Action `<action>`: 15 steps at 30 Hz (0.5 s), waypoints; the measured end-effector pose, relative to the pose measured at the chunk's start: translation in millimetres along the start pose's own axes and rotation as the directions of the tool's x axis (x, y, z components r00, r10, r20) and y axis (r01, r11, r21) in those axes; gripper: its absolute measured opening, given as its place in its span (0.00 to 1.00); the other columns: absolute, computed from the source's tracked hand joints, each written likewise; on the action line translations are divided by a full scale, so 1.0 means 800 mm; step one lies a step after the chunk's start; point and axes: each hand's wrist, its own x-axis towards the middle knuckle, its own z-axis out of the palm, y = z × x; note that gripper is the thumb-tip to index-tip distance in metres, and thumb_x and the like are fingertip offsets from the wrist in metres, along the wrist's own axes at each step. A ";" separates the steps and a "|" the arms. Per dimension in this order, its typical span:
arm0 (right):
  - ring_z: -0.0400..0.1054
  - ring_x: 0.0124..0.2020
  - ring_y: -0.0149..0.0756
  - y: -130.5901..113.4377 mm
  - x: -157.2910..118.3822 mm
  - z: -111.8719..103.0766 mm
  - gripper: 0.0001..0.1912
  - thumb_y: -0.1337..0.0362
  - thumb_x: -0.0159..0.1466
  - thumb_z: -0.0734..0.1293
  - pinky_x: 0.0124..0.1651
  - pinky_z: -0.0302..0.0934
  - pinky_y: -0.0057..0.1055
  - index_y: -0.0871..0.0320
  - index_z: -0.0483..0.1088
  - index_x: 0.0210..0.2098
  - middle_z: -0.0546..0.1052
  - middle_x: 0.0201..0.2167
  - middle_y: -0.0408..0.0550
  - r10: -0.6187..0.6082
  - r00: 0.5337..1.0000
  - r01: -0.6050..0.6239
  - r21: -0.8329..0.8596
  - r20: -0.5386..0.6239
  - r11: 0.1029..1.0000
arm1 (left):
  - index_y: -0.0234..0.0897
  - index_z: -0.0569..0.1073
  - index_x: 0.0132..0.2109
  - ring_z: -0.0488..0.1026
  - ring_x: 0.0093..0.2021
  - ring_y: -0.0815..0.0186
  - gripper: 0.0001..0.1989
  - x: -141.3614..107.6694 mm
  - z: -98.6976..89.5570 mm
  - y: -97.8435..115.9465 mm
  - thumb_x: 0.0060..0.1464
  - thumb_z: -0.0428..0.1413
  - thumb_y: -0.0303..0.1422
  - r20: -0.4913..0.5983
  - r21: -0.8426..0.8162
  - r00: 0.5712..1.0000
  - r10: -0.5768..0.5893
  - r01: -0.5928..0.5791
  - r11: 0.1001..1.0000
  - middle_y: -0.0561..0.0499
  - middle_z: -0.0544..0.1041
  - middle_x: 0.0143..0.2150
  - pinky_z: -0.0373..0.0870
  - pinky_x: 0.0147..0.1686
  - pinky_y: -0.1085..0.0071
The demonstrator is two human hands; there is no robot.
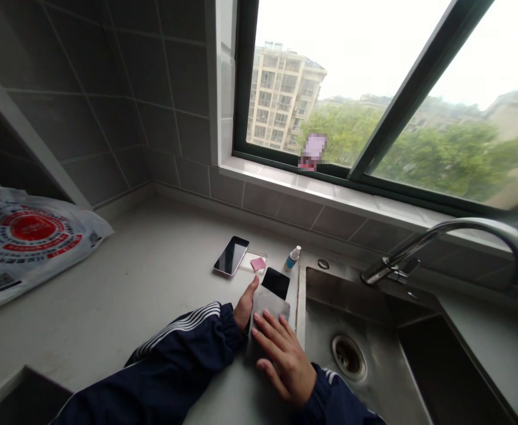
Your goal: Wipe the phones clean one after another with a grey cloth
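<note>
And we're at a pale counter (130, 283), with a steel sink (351, 295) as our landmark! Beyond the sink, a wide window (418, 118); a curved faucet (475, 224) arches in from the sink's far side. Well left of the sink lies a white plastic bag (20, 260), red circular print on it, the writing unreadable. Closer to the sink's left rim: a phone (231, 255), a clear tray (246, 265) with a pink slip (258, 264), and a blue-and-white spray bottle (292, 258), its label too small to read. Right at that rim, a grey sheet (268, 307), a black square (275, 283) showing at its far edge. The right hand (283, 360) is open, fingers spread flat on the sheet; the left hand (245, 307) is at its left edge, thumb up, fingers hidden, so can't tell if it's gripping!
</note>
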 end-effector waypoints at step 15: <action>0.41 0.69 0.48 0.001 -0.003 0.011 0.26 0.62 0.69 0.58 0.67 0.45 0.51 0.59 0.54 0.66 0.54 0.68 0.52 0.026 1.000 -0.026 0.012 -0.001 1.000 | 0.23 0.74 0.49 0.77 0.40 0.52 0.36 -0.001 0.004 0.001 0.58 0.41 0.55 -0.037 0.050 0.999 -0.011 0.012 0.999 0.36 0.80 0.37 0.70 0.45 0.59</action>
